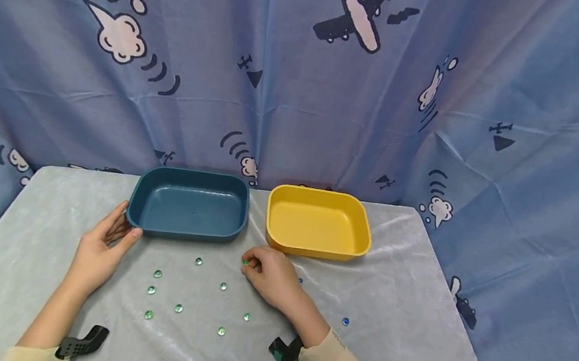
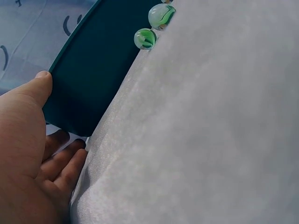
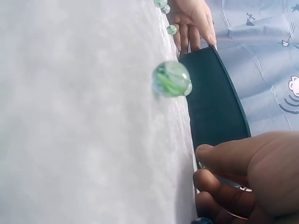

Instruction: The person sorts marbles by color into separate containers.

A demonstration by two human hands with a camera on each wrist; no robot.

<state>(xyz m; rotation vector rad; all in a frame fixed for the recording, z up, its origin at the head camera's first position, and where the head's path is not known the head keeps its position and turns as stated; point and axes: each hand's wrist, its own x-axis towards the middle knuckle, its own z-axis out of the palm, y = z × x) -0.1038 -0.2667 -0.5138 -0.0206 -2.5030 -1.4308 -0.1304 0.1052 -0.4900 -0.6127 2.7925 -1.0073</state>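
My left hand [image 1: 99, 251] rests at the near left corner of a dark teal plastic bin [image 1: 186, 235], its thumb on the rim and its fairly straight fingers against the end wall. Between the thumb and fingertips of my right hand [image 1: 274, 279] a small green marble [image 1: 245, 262] is pinched, just in front of the gap between the two bins. Most of that marble is hidden by the fingers in the right wrist view. Clear glass marbles with green swirls, such as one marble [image 3: 171, 78], lie on the cloth left of the right hand.
A yellow bin [image 1: 316, 253] stands right of the teal one, close behind my right hand. Several green marbles are scattered over the grey cloth [image 1: 399, 348]. One blue marble [image 1: 300, 280] lies beside the right hand, another blue marble [image 1: 345, 321] farther right. A patterned curtain [image 1: 199, 75] hangs behind.
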